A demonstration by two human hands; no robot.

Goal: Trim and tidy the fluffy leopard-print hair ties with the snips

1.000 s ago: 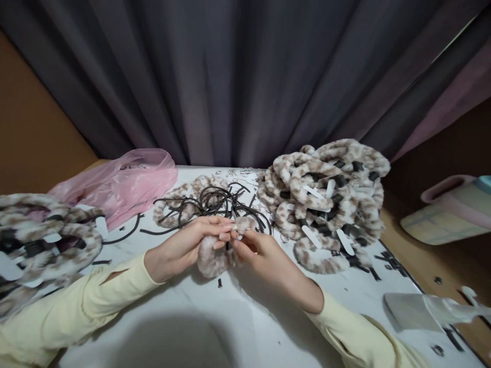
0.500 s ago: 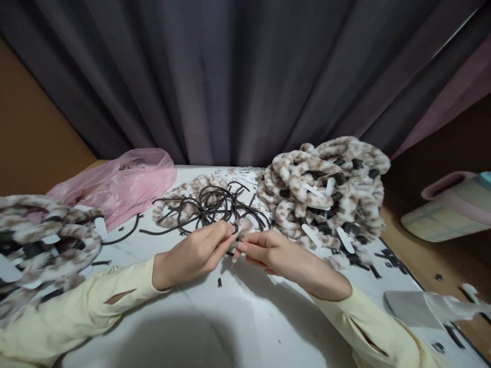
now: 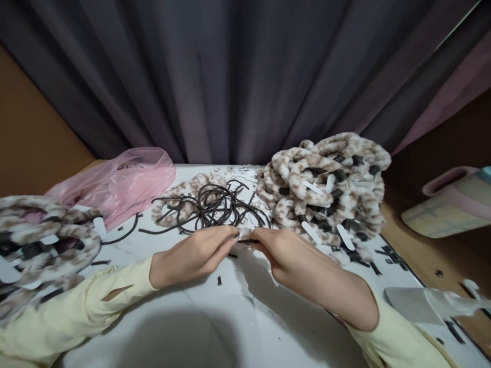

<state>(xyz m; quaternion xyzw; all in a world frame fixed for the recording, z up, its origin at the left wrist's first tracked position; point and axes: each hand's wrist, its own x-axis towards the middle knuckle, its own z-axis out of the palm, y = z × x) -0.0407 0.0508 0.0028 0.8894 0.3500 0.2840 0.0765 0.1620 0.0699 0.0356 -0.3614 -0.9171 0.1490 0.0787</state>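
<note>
Behind everything hangs a dark curtain [image 3: 238, 82], and below it spreads a white table [image 3: 268, 327]. On its right side towers a pile [image 3: 326, 168] of spotted furry rings with dark cord bindings and white tags; a smaller stack [image 3: 80, 250] sits at the left edge, touching a pink bag [image 3: 130, 179]. A cup [image 3: 441, 217] leans in at the far right, off the table. Near the middle, loose dark cords [image 3: 218, 204] tangle over another furry ring [image 3: 164, 214].

Just in front of that tangle, the left hand [image 3: 195, 255] and right hand [image 3: 297, 258] meet, backs upward. Each seems pinched at the fingertips on one dark cord [image 3: 247, 241], which lies between them; most of both grips is hidden by the hands themselves. The step in hand looks like pulling that cord tight, and I judge the next move calls for both pinches staying firm and the pull staying even. What shows of the cord is short, thin, straight and nearly level, so probably taut; its ends are out of sight. Close by it is some pale fluff, too covered to make out. Nearer the wearer lies one tiny dark scrap [image 3: 219, 280]
</note>
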